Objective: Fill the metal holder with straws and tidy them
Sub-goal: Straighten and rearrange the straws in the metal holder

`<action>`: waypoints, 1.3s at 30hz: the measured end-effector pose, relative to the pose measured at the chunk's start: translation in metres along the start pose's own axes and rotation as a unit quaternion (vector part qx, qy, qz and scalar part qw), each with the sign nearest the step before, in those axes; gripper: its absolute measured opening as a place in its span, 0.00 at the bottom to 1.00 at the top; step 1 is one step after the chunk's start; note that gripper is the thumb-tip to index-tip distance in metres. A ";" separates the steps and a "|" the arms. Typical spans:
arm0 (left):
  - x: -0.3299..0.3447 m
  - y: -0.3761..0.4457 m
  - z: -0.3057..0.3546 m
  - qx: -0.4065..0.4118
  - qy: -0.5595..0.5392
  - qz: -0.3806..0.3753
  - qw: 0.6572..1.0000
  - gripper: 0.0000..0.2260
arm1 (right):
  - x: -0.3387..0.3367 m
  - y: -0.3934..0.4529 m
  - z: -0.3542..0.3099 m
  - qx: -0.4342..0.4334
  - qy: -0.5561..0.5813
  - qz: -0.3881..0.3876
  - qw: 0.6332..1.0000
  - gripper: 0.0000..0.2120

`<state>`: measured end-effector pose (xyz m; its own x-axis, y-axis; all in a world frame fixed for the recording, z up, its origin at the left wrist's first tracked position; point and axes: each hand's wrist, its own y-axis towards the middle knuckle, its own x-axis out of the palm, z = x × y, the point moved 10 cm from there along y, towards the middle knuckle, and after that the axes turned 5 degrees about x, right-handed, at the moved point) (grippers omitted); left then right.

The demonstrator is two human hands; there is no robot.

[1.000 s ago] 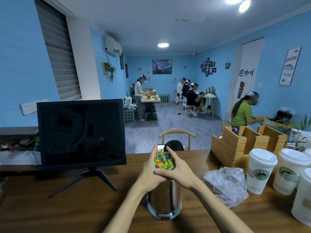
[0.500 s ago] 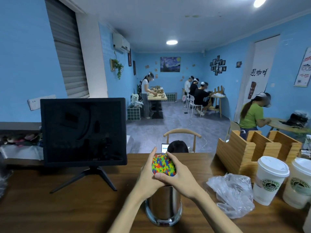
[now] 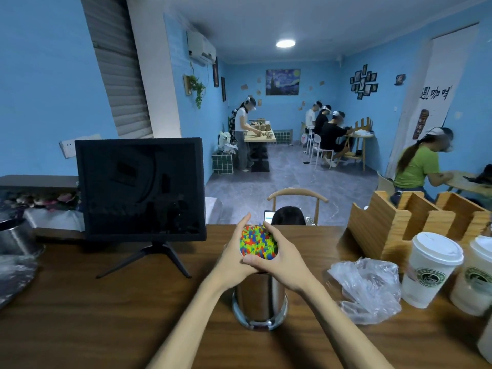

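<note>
A shiny metal holder [image 3: 259, 302] stands upright on the wooden counter [image 3: 106, 315], close to me in the middle. A tight bundle of coloured straws [image 3: 257, 242] sticks up out of it, their red, yellow, green and blue ends facing me. My left hand [image 3: 234, 258] curls round the left side of the bundle. Round the right side wraps my right hand [image 3: 282, 258], and the two thumbs meet at the front, just above the holder's rim.
A black monitor [image 3: 141, 187] on a tripod foot stands at the left. At the right lie a crumpled clear plastic bag [image 3: 367, 288], lidded white paper cups [image 3: 431, 267] and a wooden slotted organiser [image 3: 399, 225]. A metal pot [image 3: 13, 235] sits at the far left edge.
Both hands have stayed cupped round the straw bundle in the holder. My head has turned a little to the left, so the cups sit nearer the right edge.
</note>
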<state>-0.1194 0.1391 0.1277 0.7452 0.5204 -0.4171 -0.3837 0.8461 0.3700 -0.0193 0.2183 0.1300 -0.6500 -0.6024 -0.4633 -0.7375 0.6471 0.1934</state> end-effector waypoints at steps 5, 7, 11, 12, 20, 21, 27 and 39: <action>-0.005 -0.005 0.007 0.021 0.026 -0.031 0.999 0.43 | -0.002 -0.001 -0.002 -0.026 0.004 0.000 1.000 0.50; -0.011 -0.008 0.010 0.040 0.055 -0.035 0.997 0.39 | -0.004 -0.004 -0.003 -0.039 0.001 0.012 0.999 0.47; -0.024 -0.013 0.012 0.072 0.117 -0.024 0.990 0.35 | -0.006 -0.012 -0.004 -0.059 -0.013 0.032 0.998 0.42; -0.027 -0.015 0.013 0.079 0.132 -0.020 0.988 0.33 | -0.007 -0.013 -0.005 -0.065 -0.020 0.040 0.997 0.41; -0.040 -0.026 0.025 0.124 0.165 0.019 0.978 0.24 | -0.011 -0.022 -0.030 -0.160 -0.228 0.136 0.951 0.26; -0.043 -0.028 0.027 0.127 0.163 0.025 0.978 0.24 | -0.009 -0.023 -0.032 -0.167 -0.243 0.134 0.946 0.24; -0.052 -0.030 0.027 0.118 0.205 0.055 0.970 0.13 | -0.007 -0.022 -0.036 -0.173 -0.267 0.114 0.941 0.24; -0.031 -0.007 0.038 0.064 0.247 0.024 0.967 0.11 | -0.034 -0.025 -0.029 -0.157 -0.144 0.108 0.971 0.20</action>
<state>-0.1194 0.1129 0.1700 0.3648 0.5778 -0.7301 -0.3183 0.8143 0.4854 0.0160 0.2089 0.1654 -0.7506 -0.2843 -0.5964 -0.6389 0.5424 0.5456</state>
